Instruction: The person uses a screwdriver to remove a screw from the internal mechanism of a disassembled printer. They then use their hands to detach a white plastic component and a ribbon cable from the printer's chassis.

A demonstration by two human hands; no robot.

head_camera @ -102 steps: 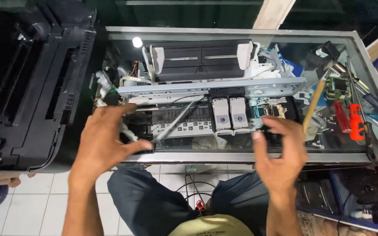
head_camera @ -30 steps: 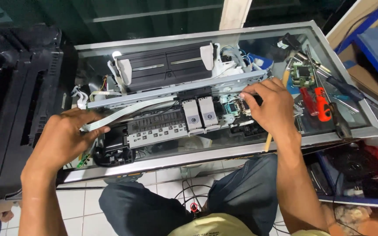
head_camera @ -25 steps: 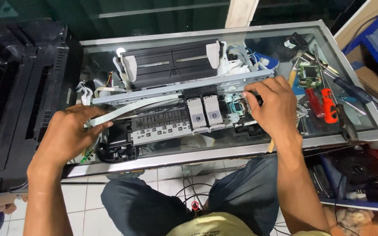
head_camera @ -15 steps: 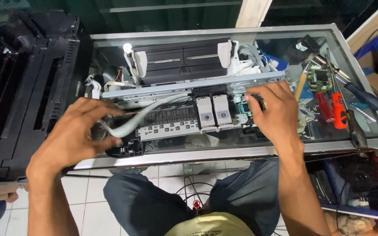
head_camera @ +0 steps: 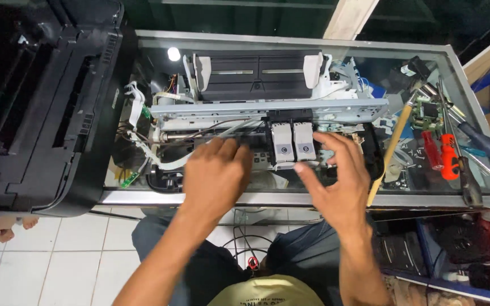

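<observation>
A glass-topped counter (head_camera: 472,199) with a metal rim fills the middle of the view, and a large black printer housing (head_camera: 41,107) sits at its left end, overhanging the front edge. On the glass lies a stripped printer mechanism (head_camera: 267,107), its black paper tray at the back and a long grey metal rail running across it. Just below that rail sit two grey ink cartridges (head_camera: 293,143) side by side in the black carriage. The left hand (head_camera: 215,175) lies palm down over the front of the mechanism, left of the cartridges, fingers loosely curled and pressing on the black parts beneath; it clasps nothing that can be seen. The right hand (head_camera: 336,181) hovers spread wide just right of the cartridges, thumb close under them, fingers apart and empty. Further right lie a wooden-handled tool (head_camera: 389,152), a red-handled screwdriver (head_camera: 448,156) and a small green circuit board (head_camera: 426,109).
</observation>
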